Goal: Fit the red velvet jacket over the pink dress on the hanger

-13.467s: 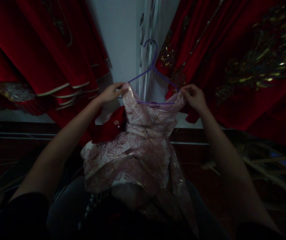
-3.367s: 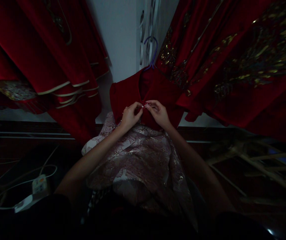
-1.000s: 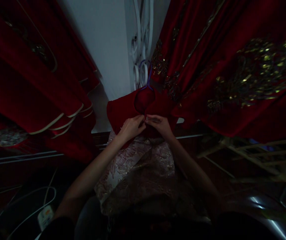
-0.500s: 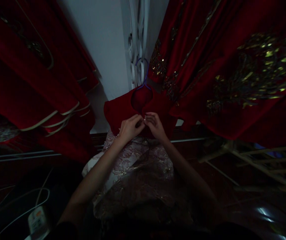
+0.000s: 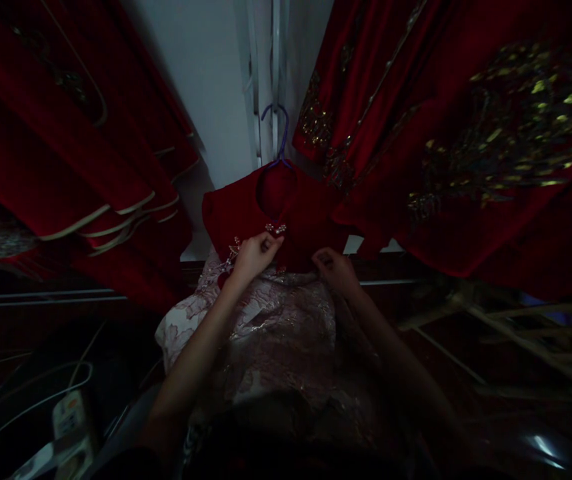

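A small red velvet jacket (image 5: 239, 210) hangs on a purple wire hanger (image 5: 281, 133) over a pale pink brocade dress (image 5: 276, 333) that drapes down towards me. A pearl clasp (image 5: 275, 229) sits at the jacket's front, closed. My left hand (image 5: 252, 257) pinches the jacket's lower edge just below the clasp. Further right, my right hand (image 5: 335, 269) grips the jacket's hem, fingers curled.
Red embroidered garments hang to the left (image 5: 66, 153) and to the right (image 5: 466, 133). A white wall (image 5: 211, 87) with a white metal fitting is behind the hanger. A power strip with white cables (image 5: 69, 417) lies on the dark floor at lower left. Pale wooden sticks (image 5: 516, 333) lie at right.
Both hands have left the pearl clasp and dropped to the jacket's lower edge; my right hand moved right. The view shifted slightly, and the jacket now hangs closed at the front.
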`<state>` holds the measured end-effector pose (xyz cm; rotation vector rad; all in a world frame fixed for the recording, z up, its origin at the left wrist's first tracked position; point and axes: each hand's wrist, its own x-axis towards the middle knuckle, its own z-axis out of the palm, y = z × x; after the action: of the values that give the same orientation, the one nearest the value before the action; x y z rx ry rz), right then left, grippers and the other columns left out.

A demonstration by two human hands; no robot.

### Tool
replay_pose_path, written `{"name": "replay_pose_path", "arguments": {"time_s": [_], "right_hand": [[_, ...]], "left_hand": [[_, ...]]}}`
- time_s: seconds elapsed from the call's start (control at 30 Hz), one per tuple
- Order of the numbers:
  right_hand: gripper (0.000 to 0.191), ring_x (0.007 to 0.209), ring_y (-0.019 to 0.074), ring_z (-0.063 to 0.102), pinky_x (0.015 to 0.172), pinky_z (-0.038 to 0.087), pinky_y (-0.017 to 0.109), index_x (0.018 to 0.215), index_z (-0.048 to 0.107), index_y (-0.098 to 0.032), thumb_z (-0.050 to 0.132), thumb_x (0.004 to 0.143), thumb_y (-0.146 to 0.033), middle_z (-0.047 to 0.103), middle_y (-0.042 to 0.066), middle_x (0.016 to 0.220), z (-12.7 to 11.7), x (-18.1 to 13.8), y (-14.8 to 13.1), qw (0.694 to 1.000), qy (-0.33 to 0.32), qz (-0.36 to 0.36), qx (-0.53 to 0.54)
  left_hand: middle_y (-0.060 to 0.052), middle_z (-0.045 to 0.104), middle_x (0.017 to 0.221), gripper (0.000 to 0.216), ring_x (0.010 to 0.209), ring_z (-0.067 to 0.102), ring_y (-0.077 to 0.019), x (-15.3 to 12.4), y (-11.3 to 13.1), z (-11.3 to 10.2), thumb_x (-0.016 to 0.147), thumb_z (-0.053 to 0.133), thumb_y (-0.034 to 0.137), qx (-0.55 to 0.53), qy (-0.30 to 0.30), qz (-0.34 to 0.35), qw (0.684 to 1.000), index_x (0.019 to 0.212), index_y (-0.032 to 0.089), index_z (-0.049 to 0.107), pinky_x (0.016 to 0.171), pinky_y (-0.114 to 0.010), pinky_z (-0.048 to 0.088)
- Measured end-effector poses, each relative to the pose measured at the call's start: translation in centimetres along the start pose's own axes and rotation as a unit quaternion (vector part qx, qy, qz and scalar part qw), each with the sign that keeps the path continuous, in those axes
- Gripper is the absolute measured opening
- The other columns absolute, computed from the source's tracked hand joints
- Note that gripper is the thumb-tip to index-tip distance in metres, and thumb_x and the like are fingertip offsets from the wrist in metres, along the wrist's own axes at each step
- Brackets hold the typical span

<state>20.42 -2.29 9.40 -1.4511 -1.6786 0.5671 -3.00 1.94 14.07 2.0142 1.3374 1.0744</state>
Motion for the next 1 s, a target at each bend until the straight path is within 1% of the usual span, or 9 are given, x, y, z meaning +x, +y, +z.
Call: {"name": "replay_pose_path", "arguments": {"time_s": [0.1,0.2,0.3,0.43,0.53,0.63,0.73,0.87,1.0], "right_hand": [[0.016,0.073,0.0141,0.065,0.068,0.050,0.026,0.088,0.059,-0.020,0.058,0.083,-0.035,0.068,0.003,0.083,-0.2,-0.4,0.6,0.998,0.012,0.015,0.067],[0.019,0.073,0.0139,0.065,0.068,0.051,0.026,0.088,0.059,-0.019,0.061,0.081,-0.037,0.067,0.003,0.079,0.0,-0.8,0.5,0.993,-0.013,0.017,0.114],[0.020,0.074,0.0138,0.065,0.069,0.051,0.026,0.088,0.061,-0.019,0.061,0.082,-0.037,0.068,0.003,0.081,0.0,-1.0,0.0,0.995,-0.016,0.010,0.103],[0.020,0.075,0.0147,0.066,0.070,0.052,0.028,0.090,0.062,-0.019,0.060,0.083,-0.038,0.070,0.004,0.082,-0.6,-1.2,-0.3,0.996,-0.017,0.009,0.083],[0.021,0.077,0.0154,0.066,0.072,0.052,0.029,0.092,0.064,-0.019,0.060,0.083,-0.038,0.070,0.005,0.084,-0.9,-1.3,-0.4,0.995,-0.052,0.010,0.088],[0.024,0.078,0.0151,0.066,0.074,0.051,0.029,0.090,0.065,-0.019,0.062,0.082,-0.041,0.071,0.004,0.085,-1.1,-1.5,-1.1,0.994,-0.055,0.012,0.099],[0.030,0.067,0.0131,0.063,0.064,0.049,0.025,0.079,0.066,-0.018,0.063,0.080,-0.048,0.069,0.002,0.074,-1.7,-1.8,-3.0,0.987,-0.089,0.018,0.135],[0.043,0.041,0.0066,0.042,0.042,0.033,0.020,0.059,0.051,-0.019,0.060,0.082,-0.055,0.047,-0.005,0.047,-3.4,-2.6,-6.3,0.971,0.020,0.065,0.230],[0.045,0.037,0.0067,0.035,0.038,0.028,0.020,0.058,0.045,-0.021,0.056,0.085,-0.055,0.041,-0.006,0.044,-4.8,-3.2,-8.1,0.950,0.117,0.069,0.280]], "left_hand": [[-0.006,0.068,0.075,0.044,0.072,0.064,-0.0204,-1.4,-1.1,1.4,0.072,0.064,0.063,0.092,-0.093,-0.065,0.989,0.079,0.020,0.064,0.066,-0.028,0.046],[-0.011,0.068,0.099,0.060,0.094,0.064,-0.0254,-2.5,-2.1,3.8,0.066,0.070,0.063,0.075,-0.132,-0.070,0.986,0.104,0.018,0.061,0.081,-0.032,0.048],[-0.014,0.059,0.114,0.067,0.113,0.055,-0.0268,-2.8,-2.9,6.6,0.071,0.069,0.059,0.043,-0.083,-0.076,0.993,0.119,0.016,0.050,0.096,-0.038,0.043],[-0.020,0.047,0.121,0.077,0.123,0.044,-0.0330,-2.7,-3.8,9.1,0.066,0.073,0.056,0.048,0.066,-0.127,0.989,0.121,0.011,0.045,0.101,-0.046,0.038],[-0.016,0.055,0.110,0.051,0.115,0.049,-0.0322,-2.7,-4.3,9.3,0.072,0.070,0.047,0.033,0.058,-0.084,0.994,0.108,0.013,0.058,0.097,-0.048,0.041],[-0.006,0.064,0.085,0.025,0.087,0.060,-0.0221,-3.2,-3.3,8.2,0.081,0.060,0.039,-0.097,-0.077,-0.023,0.992,0.089,0.016,0.065,0.081,-0.037,0.050],[-0.003,0.066,0.076,0.025,0.072,0.062,-0.0166,-3.8,0.2,5.7,0.084,0.055,0.038,-0.234,-0.187,0.010,0.954,0.083,0.016,0.066,0.067,-0.028,0.051],[-0.003,0.065,0.068,0.028,0.067,0.064,-0.0172,-3.5,5.8,0.8,0.086,0.056,0.042,-0.327,-0.165,-0.005,0.931,0.079,0.016,0.065,0.063,-0.029,0.053],[-0.001,0.057,0.058,0.036,0.052,0.058,-0.0138,-2.2,6.9,-1.8,0.091,0.045,0.045,-0.365,0.031,-0.004,0.930,0.069,0.018,0.055,0.053,-0.029,0.050]]}}
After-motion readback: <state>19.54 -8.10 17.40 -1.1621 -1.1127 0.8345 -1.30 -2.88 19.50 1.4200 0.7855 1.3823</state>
